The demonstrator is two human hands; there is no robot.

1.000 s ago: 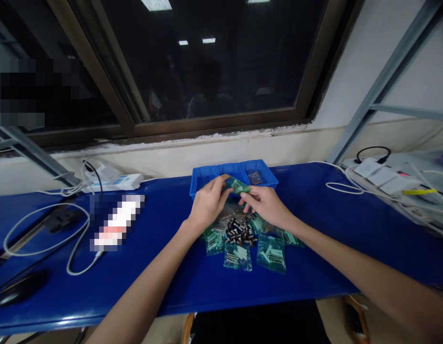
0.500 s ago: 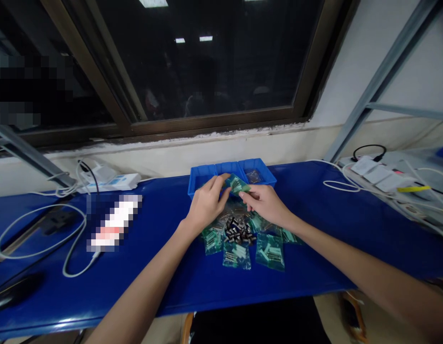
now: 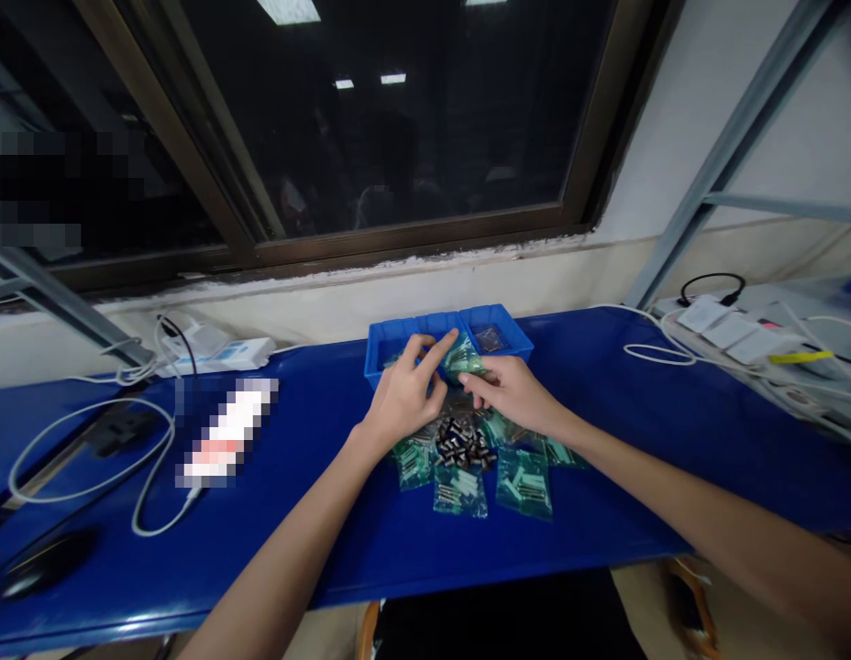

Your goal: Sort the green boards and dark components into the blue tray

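My right hand pinches a small green-tinted plastic bag between thumb and fingers, in front of the blue bins. Close beside it is my left hand, its fingers apart and the index finger stretched toward the bag's upper edge; whether it touches the bag I cannot tell. Below the hands lies a heap of dark metal screws or bolts. Around the heap are several similar green bags, among them a front bag and a right-hand bag, with pale plugs and metal screws inside.
Three joined blue bins stand against the wall; the right one holds a clear packet. On the blue table are a power strip, a white cable and a black mouse. White adapters sit at the right.
The fingers of my left hand have spread, with the index finger now stretched out. My right hand keeps the bag in nearly the same place. The camera view has shifted slightly.
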